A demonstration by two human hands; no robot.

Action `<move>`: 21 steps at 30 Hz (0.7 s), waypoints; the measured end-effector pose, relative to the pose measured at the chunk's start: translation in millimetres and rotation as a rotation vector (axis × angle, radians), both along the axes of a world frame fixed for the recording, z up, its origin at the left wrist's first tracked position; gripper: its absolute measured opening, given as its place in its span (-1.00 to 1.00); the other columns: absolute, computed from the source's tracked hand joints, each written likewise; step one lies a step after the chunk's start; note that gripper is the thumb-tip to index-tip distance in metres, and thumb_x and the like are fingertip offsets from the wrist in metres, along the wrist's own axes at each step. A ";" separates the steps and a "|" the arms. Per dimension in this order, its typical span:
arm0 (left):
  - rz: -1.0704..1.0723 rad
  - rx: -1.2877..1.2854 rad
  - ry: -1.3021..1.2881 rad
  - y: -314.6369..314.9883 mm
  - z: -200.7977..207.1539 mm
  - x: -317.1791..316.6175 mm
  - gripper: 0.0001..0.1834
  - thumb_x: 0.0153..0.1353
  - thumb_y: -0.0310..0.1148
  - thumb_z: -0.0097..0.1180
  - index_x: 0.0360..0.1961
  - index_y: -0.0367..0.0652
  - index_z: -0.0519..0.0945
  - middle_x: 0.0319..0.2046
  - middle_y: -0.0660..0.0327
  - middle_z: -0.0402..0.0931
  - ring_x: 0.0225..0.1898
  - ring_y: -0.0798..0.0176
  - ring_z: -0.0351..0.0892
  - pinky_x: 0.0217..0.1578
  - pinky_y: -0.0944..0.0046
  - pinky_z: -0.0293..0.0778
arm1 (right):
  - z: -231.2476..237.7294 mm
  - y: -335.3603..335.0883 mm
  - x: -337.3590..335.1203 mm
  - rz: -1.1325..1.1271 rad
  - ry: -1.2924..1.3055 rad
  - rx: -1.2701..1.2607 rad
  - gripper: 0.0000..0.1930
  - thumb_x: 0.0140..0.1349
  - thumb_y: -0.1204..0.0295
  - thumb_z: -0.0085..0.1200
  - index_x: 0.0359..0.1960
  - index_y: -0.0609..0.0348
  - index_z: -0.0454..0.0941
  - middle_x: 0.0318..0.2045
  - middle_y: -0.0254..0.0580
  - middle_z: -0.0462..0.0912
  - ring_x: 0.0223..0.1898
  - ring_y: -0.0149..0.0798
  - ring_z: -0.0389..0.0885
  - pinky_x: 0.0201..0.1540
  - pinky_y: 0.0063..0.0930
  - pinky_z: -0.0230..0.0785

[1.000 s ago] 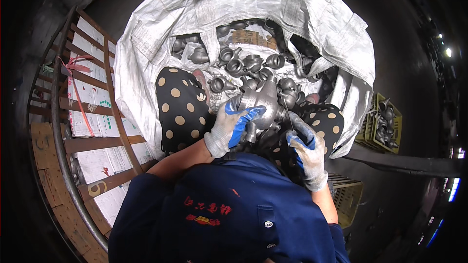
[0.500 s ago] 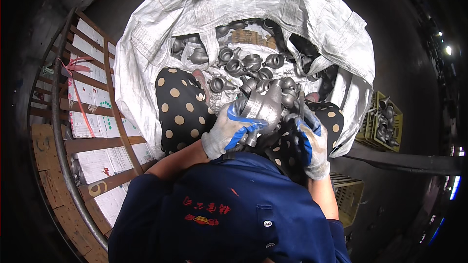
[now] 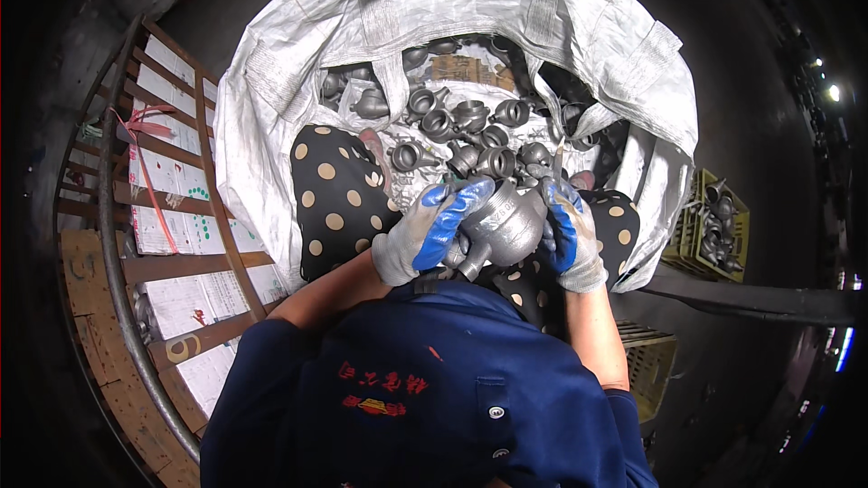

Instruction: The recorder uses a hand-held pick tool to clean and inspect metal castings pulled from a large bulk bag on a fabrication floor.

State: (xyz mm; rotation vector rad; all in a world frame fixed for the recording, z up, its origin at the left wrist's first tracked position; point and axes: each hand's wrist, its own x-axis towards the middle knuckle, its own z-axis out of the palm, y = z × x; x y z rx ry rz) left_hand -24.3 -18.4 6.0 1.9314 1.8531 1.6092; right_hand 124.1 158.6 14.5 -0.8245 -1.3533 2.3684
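A grey metal casting (image 3: 509,224) with a round body and short necks sits in front of my waist, raised lettering on its upper side. My left hand (image 3: 441,221), in a white glove with blue coated palm, grips it from the left, thumb and fingers closed against it. My right hand (image 3: 571,233), gloved alike, is closed at its right side around a slim, dark tool (image 3: 560,161) whose narrow end points away from me. The glove hides most of that tool, so its kind is unclear. Several similar castings (image 3: 469,115) lie just beyond my hands.
A large white woven sack (image 3: 452,4) spreads around my knees, its straps hanging over the castings. Rusty metal racking with flattened cartons (image 3: 185,217) stands at left. At right are a yellow crate of castings (image 3: 696,244) and another crate (image 3: 649,375).
The casting has turned and tipped, so its round body now faces right and its neck toward me. My right hand has come inward and up against it; the left fingers have shifted onto its top.
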 end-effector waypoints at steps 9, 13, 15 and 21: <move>-0.278 -0.268 -1.138 0.8 0.8 10.1 -0.65 0.06 -0.41 0.23 -0.07 -0.15 0.58 -0.11 0.20 0.51 -0.07 0.16 0.50 -0.01 0.20 0.36 | -6.5 -1.6 3.9 -0.073 0.116 -0.169 -0.75 0.29 0.34 0.00 -0.05 0.14 0.51 -0.61 -0.51 0.41 -0.75 -0.64 0.17 -0.78 -0.76 -0.04; -0.074 -0.605 -1.067 4.5 21.1 3.9 -0.67 0.03 -0.51 0.18 -0.11 -0.15 0.59 -0.15 0.19 0.51 -0.08 0.15 0.50 -0.04 0.16 0.40 | -4.8 -3.7 7.4 -0.136 0.103 -0.230 -0.78 0.28 0.38 0.01 -0.08 0.14 0.50 -0.60 -0.48 0.42 -0.75 -0.63 0.19 -0.78 -0.76 -0.02; -0.007 -0.139 -0.063 6.9 8.8 1.4 -0.66 0.00 -0.55 0.13 -0.12 -0.15 0.59 -0.20 0.18 0.50 -0.11 0.13 0.51 -0.07 0.14 0.44 | -3.1 -8.0 8.6 -0.145 0.070 -0.199 -0.78 0.26 0.42 0.02 -0.08 0.14 0.49 -0.58 -0.46 0.44 -0.75 -0.62 0.21 -0.78 -0.76 -0.01; -0.094 -0.017 -0.108 12.2 7.2 -3.9 -0.65 0.03 -0.56 0.12 -0.09 -0.15 0.55 -0.18 0.22 0.50 -0.15 0.21 0.51 -0.10 0.25 0.45 | -15.3 -6.8 13.4 -0.112 0.241 -0.406 -0.80 0.23 0.42 0.01 -0.12 0.14 0.48 -0.57 -0.37 0.46 -0.75 -0.57 0.24 -0.78 -0.73 0.02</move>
